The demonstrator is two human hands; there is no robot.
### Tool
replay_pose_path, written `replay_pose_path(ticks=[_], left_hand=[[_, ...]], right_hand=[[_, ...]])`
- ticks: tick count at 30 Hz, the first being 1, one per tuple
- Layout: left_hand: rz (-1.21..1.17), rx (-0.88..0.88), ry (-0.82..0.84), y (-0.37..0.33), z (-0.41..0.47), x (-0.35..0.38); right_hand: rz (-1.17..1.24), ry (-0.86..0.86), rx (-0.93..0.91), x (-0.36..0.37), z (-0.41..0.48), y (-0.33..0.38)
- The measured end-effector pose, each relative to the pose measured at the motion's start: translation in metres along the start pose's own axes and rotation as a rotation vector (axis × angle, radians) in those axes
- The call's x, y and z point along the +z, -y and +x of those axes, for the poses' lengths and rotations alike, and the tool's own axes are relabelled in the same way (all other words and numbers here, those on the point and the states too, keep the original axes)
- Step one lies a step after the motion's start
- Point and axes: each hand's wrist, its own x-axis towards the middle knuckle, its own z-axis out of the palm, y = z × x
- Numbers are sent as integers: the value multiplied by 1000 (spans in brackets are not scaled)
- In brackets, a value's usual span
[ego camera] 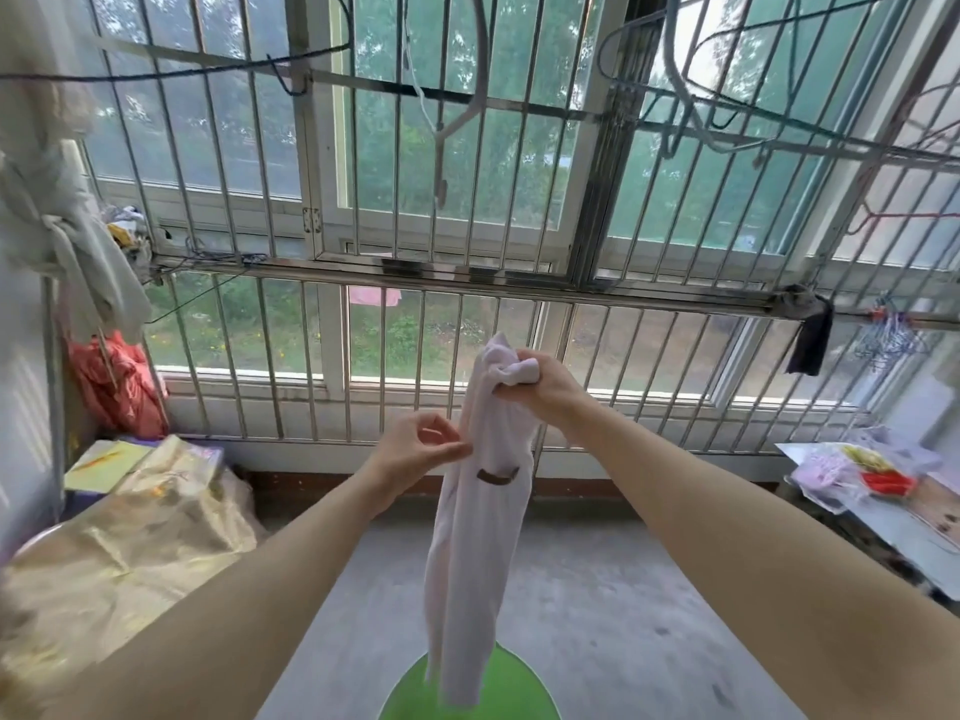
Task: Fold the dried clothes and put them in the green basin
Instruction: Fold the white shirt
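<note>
- The right hand (540, 384) is raised in front of the window bars (467, 345), fingers clenched around the bunched top of a garment (478, 537).
- The garment is pale, white to faintly pink, and hangs straight down from that fist in a long, narrow, crumpled column. A small dark band lies across it about a third of the way down.
- The left hand (415, 449) is lower, just to the left of the garment. Its fingers are curled, with the thumb and fingertips meeting at the cloth's left edge. They seem to pinch that edge, though the contact is blurred.
- The green basin (519, 688) sits on the grey floor at the bottom of the view, directly under the garment. The garment's lower end hangs in front of the basin, and I cannot tell whether it touches it.
- Empty hangers (691, 122) hang from a line overhead.
- A dark cloth (810, 337) is draped over the rail to the right.
- On the left are a grey cloth (93, 262), a red bag (117, 389) and a golden sheet (130, 553) over a heap.
- A table (914, 537) at far right bears bags and bright bits.
</note>
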Motion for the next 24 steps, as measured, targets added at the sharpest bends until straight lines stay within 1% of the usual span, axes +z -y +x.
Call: replay_pose_path(ticks=[2,5,6,8,10,12,14,15,16,18,20,22,24], left_hand=[[75,4,24,10,2,6],[311,23,58,19,6,18],[357,10,73,21,7,22],[369,-11,86,23,8,29],[276,-34,72,24,9,36],[64,-103,70,22,10,40],[-149,-186,110,18,10,41],[-204,-208,127,17,10,41],[-201,-213,143,16,10,40],[-76,-177,206,15,11,41],[132,-101,267,14,11,46],[280,-48,234,16,14,49],[285,-84,165,19,16,46]], right_hand=[[42,-6,2,-5,-1,2],[110,13,7,-16,-3,4],[125,32,5,-20,-4,5],[179,91,1,-29,-5,6],[263,150,13,-38,-8,5],[320,179,37,-47,-11,3],[351,191,67,-53,-14,1],[356,190,76,-56,-15,-1],[359,188,83,-58,-16,-3],[365,169,116,-60,-18,-8],[357,168,154,-62,-18,-12],[327,173,176,-63,-19,-14],[307,148,192,-66,-23,-14]])
